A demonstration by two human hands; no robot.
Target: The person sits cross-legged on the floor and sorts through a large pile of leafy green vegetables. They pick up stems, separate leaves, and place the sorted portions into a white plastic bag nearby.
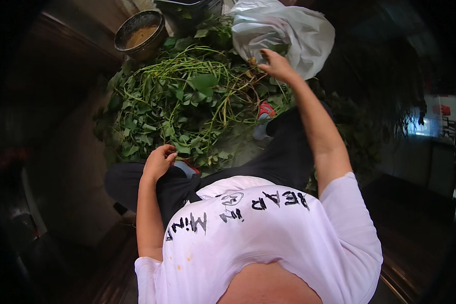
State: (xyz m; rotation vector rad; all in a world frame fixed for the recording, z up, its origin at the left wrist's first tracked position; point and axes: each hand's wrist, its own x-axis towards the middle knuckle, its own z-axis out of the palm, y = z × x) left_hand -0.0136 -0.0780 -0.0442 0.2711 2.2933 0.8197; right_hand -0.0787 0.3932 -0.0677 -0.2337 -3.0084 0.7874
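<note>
A large heap of leafy green vines (148, 102) with long stems covers the floor in front of me. My right hand (278, 67) is over its far right side, thumb and fingers apart, beside some brown withered leaves and stems (252, 78). Just behind that hand lies a crumpled white plastic sack (311, 41). My left hand (159, 161) hovers by my left knee at the heap's near edge. Its fingers are curled with the thumb close to them, and whether a leaf or stem is between them cannot be made out.
A dark round bucket (146, 47) with brownish contents stands at the far left of the heap. A dark object (186, 13) is behind the vines. My feet, in grey and red footwear (265, 114), rest among the leaves. More dim foliage (359, 129) lies to the right.
</note>
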